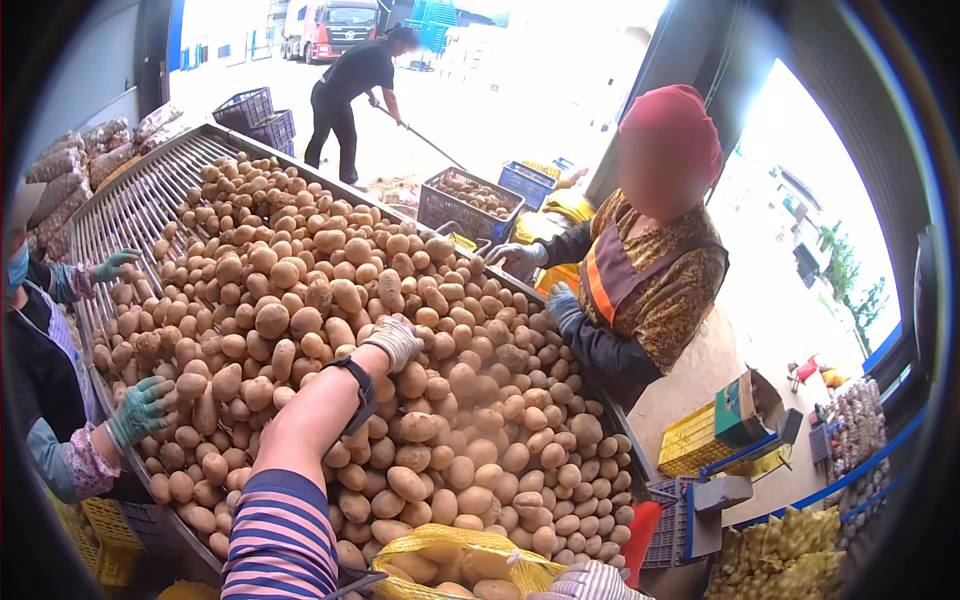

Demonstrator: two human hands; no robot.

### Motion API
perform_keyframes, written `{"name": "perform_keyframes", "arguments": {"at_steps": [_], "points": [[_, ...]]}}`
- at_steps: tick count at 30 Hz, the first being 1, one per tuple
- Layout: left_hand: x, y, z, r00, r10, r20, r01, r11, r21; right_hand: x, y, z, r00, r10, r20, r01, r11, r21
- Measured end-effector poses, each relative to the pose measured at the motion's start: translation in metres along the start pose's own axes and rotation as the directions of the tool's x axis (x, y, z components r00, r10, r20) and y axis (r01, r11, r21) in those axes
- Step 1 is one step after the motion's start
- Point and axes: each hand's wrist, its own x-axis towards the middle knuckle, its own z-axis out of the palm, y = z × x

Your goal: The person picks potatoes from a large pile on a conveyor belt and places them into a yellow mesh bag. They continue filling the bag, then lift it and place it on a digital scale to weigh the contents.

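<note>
Many brown potatoes (409, 484) cover a large slatted metal sorting table. My left hand (395, 341), in a pale ribbed glove with a dark watch on the wrist, reaches across to the middle of the heap. Its fingers are turned down among the potatoes and mostly hidden, so a hold on one cannot be told. At the bottom edge my right hand (589, 583), in a striped glove and partly cut off, grips the rim of a yellow mesh bag (536, 570). The mouth of the bag is spread, with several potatoes inside.
A co-worker's gloved hands (142, 412) are at the left edge; another's gloved hands (566, 307) are at the far rail. A person with a long-handled tool stands beyond, near plastic crates (469, 202). Crates (697, 439) and filled mesh bags (780, 555) are at right.
</note>
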Motion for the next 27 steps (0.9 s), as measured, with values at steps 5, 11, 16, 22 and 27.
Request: {"name": "perform_keyframes", "arguments": {"at_steps": [5, 11, 16, 22, 27], "points": [[-0.02, -0.016, 0.0, 0.984, -0.147, -0.101, 0.048, 0.764, -0.644, -0.01, 0.006, 0.004, 1.0, -0.018, -0.005, 0.018, 1.0, 0.011], [-0.153, 0.03, -0.046, 0.99, -0.064, -0.126, -0.123, -0.828, -0.547, -0.008, 0.008, 0.007, 0.986, -0.133, -0.104, 0.147, 0.978, 0.146], [-0.216, 0.094, -0.067, 0.992, -0.018, -0.126, -0.074, -0.885, -0.459, -0.014, 0.016, -0.001, 0.965, -0.261, 0.033, 0.253, 0.954, 0.162], [-0.256, 0.216, -0.046, 0.986, 0.165, 0.013, 0.027, -0.082, -0.996, -0.02, 0.017, 0.009, 0.925, -0.379, -0.037, 0.38, 0.924, 0.048], [-0.275, 0.297, -0.043, 0.998, -0.049, 0.035, 0.058, 0.656, -0.752, -0.04, 0.012, 0.002, 0.906, -0.413, -0.094, 0.413, 0.91, -0.022]]}}
